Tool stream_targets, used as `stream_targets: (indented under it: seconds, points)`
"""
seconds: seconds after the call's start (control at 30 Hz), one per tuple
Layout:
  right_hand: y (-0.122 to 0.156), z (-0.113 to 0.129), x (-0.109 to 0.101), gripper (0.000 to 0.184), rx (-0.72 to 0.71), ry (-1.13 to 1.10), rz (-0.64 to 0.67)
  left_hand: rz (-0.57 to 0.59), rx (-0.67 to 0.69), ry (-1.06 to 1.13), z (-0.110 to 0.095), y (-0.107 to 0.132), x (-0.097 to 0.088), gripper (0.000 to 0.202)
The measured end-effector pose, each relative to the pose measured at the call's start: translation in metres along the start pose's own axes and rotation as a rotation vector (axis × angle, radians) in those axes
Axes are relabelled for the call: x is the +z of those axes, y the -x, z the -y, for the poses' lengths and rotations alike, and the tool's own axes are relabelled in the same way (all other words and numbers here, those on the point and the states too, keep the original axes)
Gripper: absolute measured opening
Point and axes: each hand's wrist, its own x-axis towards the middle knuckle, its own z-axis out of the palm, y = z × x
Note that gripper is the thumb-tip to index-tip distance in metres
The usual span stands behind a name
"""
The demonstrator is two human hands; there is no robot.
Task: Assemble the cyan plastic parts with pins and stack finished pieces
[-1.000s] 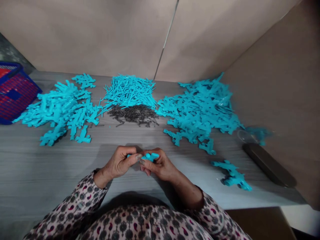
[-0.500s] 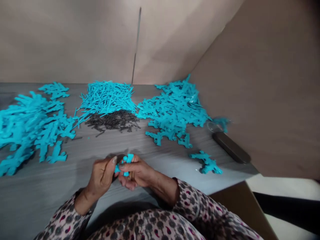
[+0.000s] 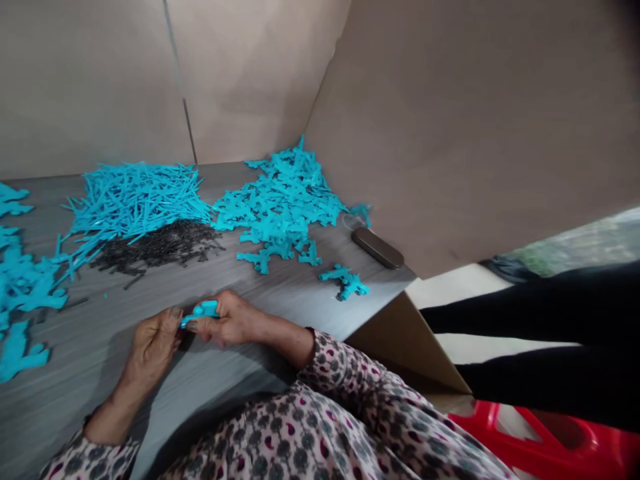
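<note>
Over the near part of the table, my right hand [image 3: 230, 320] is closed around a turquoise plastic toy gun [image 3: 205, 309], much of it hidden by the fingers. My left hand [image 3: 156, 333] pinches at the piece's left end, thumb against fingers; the exact grip point is partly covered. Ahead of my hands lies a heap of short black rods [image 3: 155, 247]. Behind it rises a pile of thin turquoise sticks [image 3: 140, 200]. Gun-shaped turquoise pieces [image 3: 287, 200] are heaped to the right, and larger gun-shaped pieces [image 3: 23, 353] lie at the left edge.
A few turquoise pieces [image 3: 345, 280] sit apart near the right table edge, beside a dark oblong handle-like object [image 3: 377, 248]. Brown board walls [image 3: 450, 133] border the back and right. A red plastic stool [image 3: 590, 440] and a person's dark-clothed legs [image 3: 510, 307] are at right.
The view has swung to the right, so the table's contents sit further left and the red stool shows. Both hands stay together at the toy gun, which now lies flatter.
</note>
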Motion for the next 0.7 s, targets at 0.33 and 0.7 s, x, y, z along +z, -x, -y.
stream_targets:
  seconds: [0.33,0.7]
  points:
    - [0.165,-0.02,-0.159,0.051,-0.098,1.146,-0.469,-0.003,-0.122,-0.065,-0.003,0.003,-0.003,0.066]
    - [0.241,-0.068,-0.232,0.071,0.259,1.48,-0.274,-0.004,-0.078,-0.168,-0.001,0.0,-0.003,0.068]
